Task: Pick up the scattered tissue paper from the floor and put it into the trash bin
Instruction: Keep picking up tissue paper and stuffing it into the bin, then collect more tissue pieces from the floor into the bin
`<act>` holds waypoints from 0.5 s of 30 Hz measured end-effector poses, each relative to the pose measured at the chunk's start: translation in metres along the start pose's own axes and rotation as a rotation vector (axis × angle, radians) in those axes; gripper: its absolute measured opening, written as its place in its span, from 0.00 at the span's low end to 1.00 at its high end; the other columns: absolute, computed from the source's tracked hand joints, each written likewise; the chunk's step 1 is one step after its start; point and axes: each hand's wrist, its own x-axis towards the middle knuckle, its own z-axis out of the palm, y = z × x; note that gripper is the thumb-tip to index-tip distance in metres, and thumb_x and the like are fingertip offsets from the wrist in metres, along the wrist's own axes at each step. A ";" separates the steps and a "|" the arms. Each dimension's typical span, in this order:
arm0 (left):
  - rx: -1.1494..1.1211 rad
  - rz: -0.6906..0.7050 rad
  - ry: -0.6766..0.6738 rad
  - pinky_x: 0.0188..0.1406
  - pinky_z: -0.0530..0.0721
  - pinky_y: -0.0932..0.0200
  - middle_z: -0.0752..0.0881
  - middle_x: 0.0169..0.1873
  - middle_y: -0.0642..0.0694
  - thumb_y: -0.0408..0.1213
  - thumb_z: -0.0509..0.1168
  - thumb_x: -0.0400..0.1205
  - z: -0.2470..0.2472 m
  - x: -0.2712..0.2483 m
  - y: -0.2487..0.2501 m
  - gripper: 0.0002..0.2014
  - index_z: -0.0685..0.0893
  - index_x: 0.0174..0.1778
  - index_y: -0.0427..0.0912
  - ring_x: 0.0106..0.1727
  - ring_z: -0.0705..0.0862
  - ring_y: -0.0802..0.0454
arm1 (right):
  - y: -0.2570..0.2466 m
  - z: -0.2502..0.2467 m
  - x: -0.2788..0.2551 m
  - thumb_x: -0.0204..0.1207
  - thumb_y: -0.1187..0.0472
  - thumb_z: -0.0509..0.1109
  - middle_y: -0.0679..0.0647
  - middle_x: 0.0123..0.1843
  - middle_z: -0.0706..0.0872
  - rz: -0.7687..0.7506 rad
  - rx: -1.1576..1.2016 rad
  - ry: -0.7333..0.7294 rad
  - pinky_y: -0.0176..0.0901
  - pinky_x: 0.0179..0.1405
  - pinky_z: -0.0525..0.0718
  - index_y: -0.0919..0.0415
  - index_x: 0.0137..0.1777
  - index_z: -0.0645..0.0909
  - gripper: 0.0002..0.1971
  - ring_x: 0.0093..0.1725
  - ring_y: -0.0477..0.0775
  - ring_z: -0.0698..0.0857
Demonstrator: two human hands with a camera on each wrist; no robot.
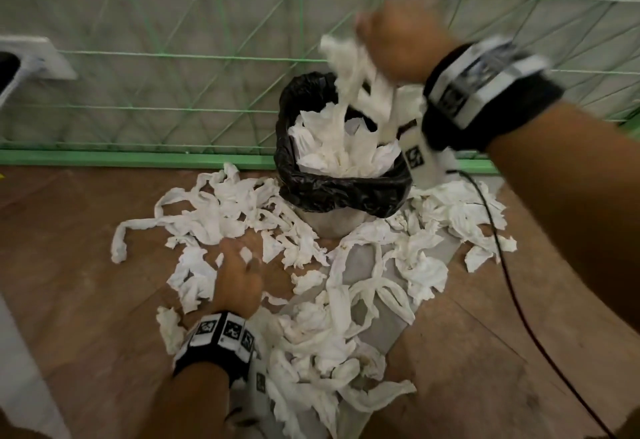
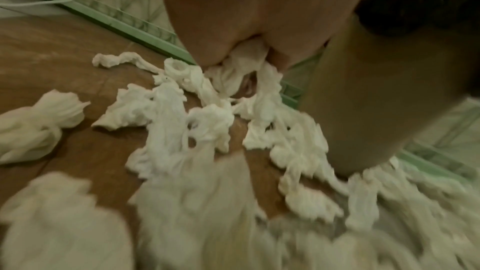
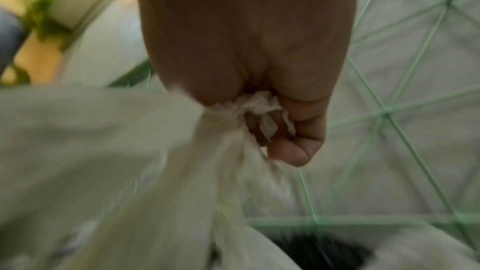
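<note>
Brown wood-look floor (image 1: 86,265) runs up to a green base rail (image 1: 138,158); above the rail a pale wall panel crossed by green netting (image 1: 173,54) closes the far side; floor at left and lower right shows bare, the middle is covered.

Scattered tissue paper (image 1: 311,300) lies in a wide white sprawl round the front and both sides of the trash bin (image 1: 332,220), touching its base; a long twisted strip (image 1: 138,227) marks the left edge of the sprawl.

Trash bin stands just before the rail, lined with a black bag (image 1: 339,192) folded over the rim; crumpled tissue (image 1: 343,151) fills it to above the rim.

Right hand (image 1: 398,40) is raised over the bin, blurred; fingers curled into a fist, clutching a hanging bunch of tissue (image 1: 356,78) whose tail reaches the pile in the bin; right wrist view shows paper (image 3: 257,104) wedged between fingers (image 3: 296,147) and palm.

Left hand (image 1: 235,282) is low on the floor pile; fingers bunched, gripping tissue (image 2: 244,63) at their tips.

Dark cable (image 1: 512,282) trails from the right wrist across the floor.
</note>
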 end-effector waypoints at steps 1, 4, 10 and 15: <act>-0.046 -0.013 0.022 0.48 0.82 0.43 0.85 0.42 0.39 0.45 0.57 0.84 -0.006 0.005 0.007 0.09 0.66 0.55 0.48 0.45 0.85 0.36 | 0.002 0.021 -0.001 0.85 0.50 0.51 0.68 0.39 0.78 0.001 0.015 -0.022 0.50 0.43 0.72 0.71 0.41 0.78 0.25 0.40 0.65 0.78; -0.207 0.023 0.106 0.45 0.76 0.45 0.81 0.40 0.45 0.47 0.50 0.84 -0.035 0.020 0.046 0.14 0.71 0.50 0.39 0.46 0.81 0.42 | 0.001 0.068 -0.017 0.85 0.54 0.58 0.63 0.51 0.83 -0.076 -0.151 -0.375 0.48 0.49 0.76 0.71 0.48 0.80 0.18 0.50 0.63 0.81; -0.323 0.574 -0.023 0.35 0.76 0.64 0.76 0.36 0.49 0.34 0.46 0.84 -0.080 0.030 0.167 0.14 0.74 0.38 0.43 0.36 0.75 0.60 | 0.004 0.055 -0.030 0.82 0.60 0.60 0.58 0.64 0.84 -0.093 0.051 -0.427 0.47 0.60 0.77 0.63 0.64 0.83 0.16 0.63 0.61 0.82; -0.311 0.763 -0.189 0.32 0.84 0.62 0.78 0.51 0.47 0.25 0.52 0.82 -0.083 0.032 0.263 0.11 0.71 0.52 0.46 0.45 0.81 0.53 | 0.042 0.004 -0.038 0.74 0.70 0.59 0.56 0.47 0.87 0.034 0.521 -0.038 0.44 0.44 0.78 0.52 0.38 0.84 0.16 0.44 0.51 0.81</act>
